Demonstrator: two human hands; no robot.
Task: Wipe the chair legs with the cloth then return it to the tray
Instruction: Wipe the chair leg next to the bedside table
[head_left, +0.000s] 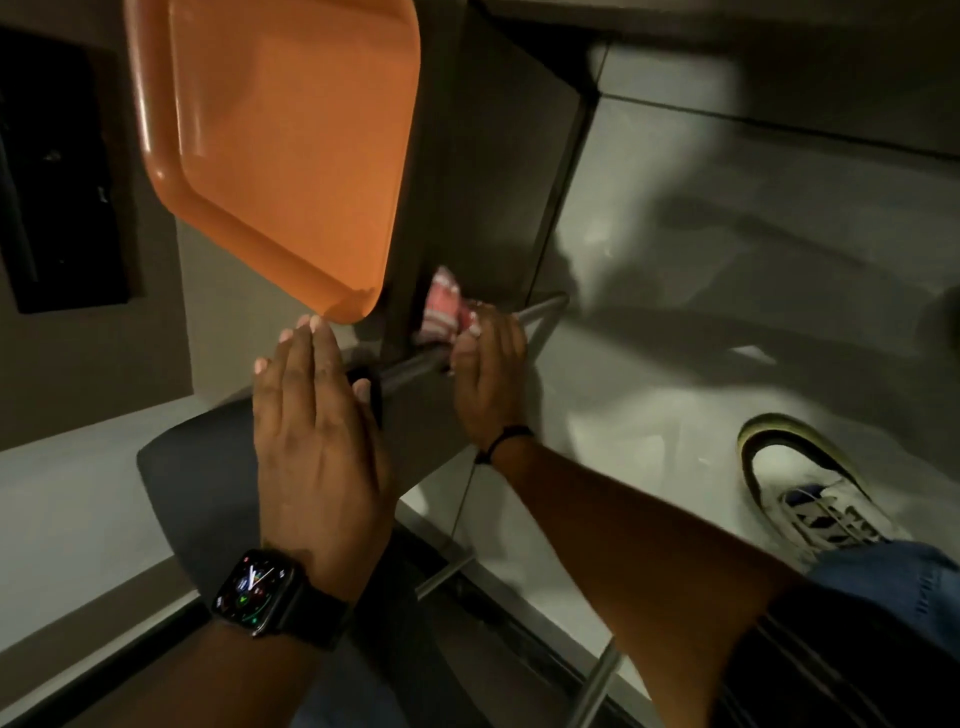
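My right hand (488, 374) grips a pink and white cloth (441, 312) and presses it against a grey metal chair leg (540, 306) that slants across the middle of the view. My left hand (317, 436), with a smartwatch on the wrist, lies flat with fingers together on the dark chair seat (208, 483). The orange tray (275, 140) sits on a grey table top at the upper left, and its near corner reaches just past my left fingertips. The tray holds nothing.
A dark grey table leg (493, 171) stands behind the cloth. A white sneaker (810, 499) rests on the pale tiled floor at the right. More metal chair tubes (597, 686) run along the bottom. A black object (52, 176) lies at the far left.
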